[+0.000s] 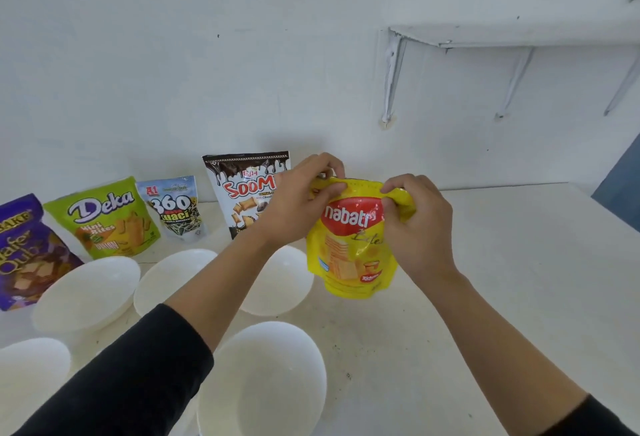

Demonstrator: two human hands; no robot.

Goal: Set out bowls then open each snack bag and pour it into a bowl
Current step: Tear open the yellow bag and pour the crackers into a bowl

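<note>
I hold a yellow Nabati snack bag (351,248) upright above the white table (502,279). My left hand (301,196) pinches its top edge on the left, and my right hand (415,224) pinches the top on the right. Several white bowls stand below: one at the front (266,387), one under the bag's left side (284,283), one in the middle (166,279), one further left (86,293), and one at the lower left corner (31,376). All the bowls look bare inside.
Against the wall stand a Soomi bag (239,189), a small 360 Kuaci bag (175,207), a green Deka bag (104,217) and a purple wafer cube bag (24,248). A white wall shelf (512,37) hangs at the upper right.
</note>
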